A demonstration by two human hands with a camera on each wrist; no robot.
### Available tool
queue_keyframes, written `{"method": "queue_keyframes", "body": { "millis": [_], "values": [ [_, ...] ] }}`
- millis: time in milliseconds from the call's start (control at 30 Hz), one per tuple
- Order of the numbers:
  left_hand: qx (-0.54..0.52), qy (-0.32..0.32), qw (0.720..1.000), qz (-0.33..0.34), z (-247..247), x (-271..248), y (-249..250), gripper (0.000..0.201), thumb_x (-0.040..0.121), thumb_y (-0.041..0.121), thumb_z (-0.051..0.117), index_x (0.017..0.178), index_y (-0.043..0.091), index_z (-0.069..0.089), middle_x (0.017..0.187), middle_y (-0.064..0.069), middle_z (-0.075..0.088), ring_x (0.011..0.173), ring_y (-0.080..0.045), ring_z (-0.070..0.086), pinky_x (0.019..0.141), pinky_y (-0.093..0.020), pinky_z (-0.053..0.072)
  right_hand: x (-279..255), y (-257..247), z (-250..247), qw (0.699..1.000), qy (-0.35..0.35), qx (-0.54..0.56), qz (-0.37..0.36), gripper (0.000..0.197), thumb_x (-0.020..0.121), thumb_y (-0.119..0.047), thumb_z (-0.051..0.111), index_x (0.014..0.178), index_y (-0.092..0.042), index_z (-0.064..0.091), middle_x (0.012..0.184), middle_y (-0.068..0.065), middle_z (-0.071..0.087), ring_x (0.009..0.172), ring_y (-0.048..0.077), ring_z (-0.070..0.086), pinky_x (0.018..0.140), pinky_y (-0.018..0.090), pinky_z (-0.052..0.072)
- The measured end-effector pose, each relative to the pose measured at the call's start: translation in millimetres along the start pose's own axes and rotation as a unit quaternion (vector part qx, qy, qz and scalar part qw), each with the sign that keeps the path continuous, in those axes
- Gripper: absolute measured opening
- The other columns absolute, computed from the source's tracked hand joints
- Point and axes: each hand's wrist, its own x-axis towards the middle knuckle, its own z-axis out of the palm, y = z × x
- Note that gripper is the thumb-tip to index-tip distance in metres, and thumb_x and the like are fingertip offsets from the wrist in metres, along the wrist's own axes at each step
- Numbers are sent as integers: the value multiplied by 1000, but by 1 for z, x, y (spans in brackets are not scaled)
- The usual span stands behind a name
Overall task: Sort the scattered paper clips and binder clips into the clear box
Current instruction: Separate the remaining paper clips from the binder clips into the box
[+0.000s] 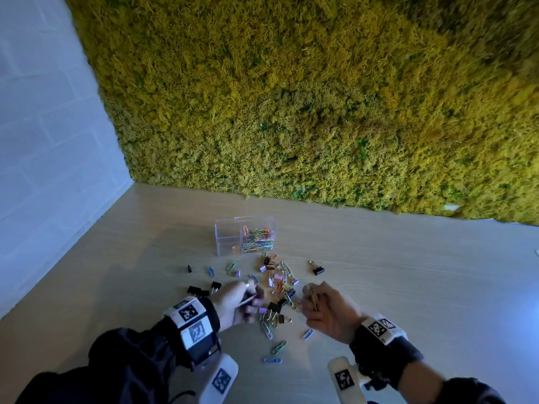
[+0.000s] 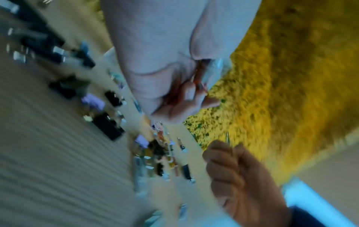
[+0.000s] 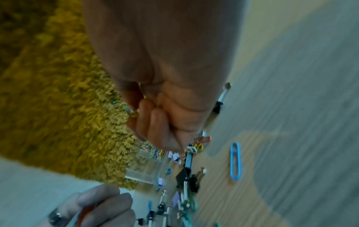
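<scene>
The clear box (image 1: 226, 228) stands on the wooden table, beyond the pile. Its right compartment is full of coloured paper clips (image 1: 258, 239); its left one looks almost bare. Loose paper clips and binder clips (image 1: 280, 287) lie scattered between the box and my hands. My left hand (image 1: 250, 298) hovers at the pile's left edge with fingers curled round a few paper clips (image 2: 202, 79). At the pile's right edge, my right hand (image 1: 310, 295) grips a small bunch of paper clips (image 3: 133, 112) in a closed fist. Both wrist views are blurred.
Black binder clips lie apart from the pile at the left (image 1: 195, 290) and at the right (image 1: 318, 269). Single paper clips (image 1: 272, 360) lie nearer me. A moss wall (image 1: 320, 112) rises behind the table and a white wall (image 1: 43, 141) to the left.
</scene>
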Motion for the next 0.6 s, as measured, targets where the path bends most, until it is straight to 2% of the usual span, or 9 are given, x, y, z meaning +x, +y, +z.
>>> {"method": "queue_keyframes", "body": {
  "millis": [67,167,267,300,367,433,500,567,600],
  "values": [
    [-73,-11,996,-44,0,5,3,25,80,19,36,56,16,43,46,5,38,37,-9,34,35,-13,26,0,1,-2,999,-12,48,-6,24,82,-26,34,64,-16,46,51,0,39,39,11,27,39,18,19],
    [-66,24,995,-67,2,15,5,40,91,30,43,53,19,38,45,7,32,33,-5,28,30,-11,17,3,6,-5,999,24,21,-12,44,92,-41,37,55,-17,40,49,-1,32,37,9,23,38,14,14],
    [110,71,990,-46,6,20,7,32,96,29,41,68,16,49,49,7,31,31,-3,24,31,-13,17,5,6,-11,991,72,-114,-5,41,96,-30,39,57,-17,42,50,-3,36,40,7,21,37,16,13],
    [234,85,968,-17,6,22,7,27,96,27,41,75,16,54,53,6,34,33,-4,27,33,-14,19,5,5,-10,981,76,-178,3,37,95,-23,40,60,-16,46,51,-4,39,41,6,22,37,16,14],
    [489,105,864,56,5,26,4,13,92,23,49,88,20,60,71,3,51,49,-7,42,43,-19,31,5,1,-2,952,66,-298,0,31,96,-12,36,72,-16,54,54,-5,40,39,3,25,35,13,18],
    [610,114,780,80,5,26,0,4,84,25,60,89,24,59,96,0,61,77,-13,54,64,-22,44,9,-3,12,920,49,-389,-8,33,98,-5,29,78,-19,51,50,-10,44,36,-1,31,35,11,24],
    [642,118,754,74,3,29,-6,14,81,29,66,74,29,53,104,2,63,94,-17,59,81,-27,47,20,-4,25,863,27,-504,-37,34,99,-5,28,77,-19,51,50,-10,56,44,-2,45,49,13,40],
    [651,126,744,81,2,32,-7,15,82,29,64,71,28,53,103,1,66,96,-19,61,79,-26,45,32,-2,31,751,8,-657,-70,26,97,-15,37,91,-15,62,80,1,69,73,14,62,77,28,51],
    [655,129,739,89,0,32,-6,11,83,27,62,74,27,57,103,0,68,96,-20,62,77,-26,44,38,-2,32,701,-6,-709,-80,22,95,-18,43,101,-14,63,95,8,70,86,22,64,84,31,51]
  ]
}}
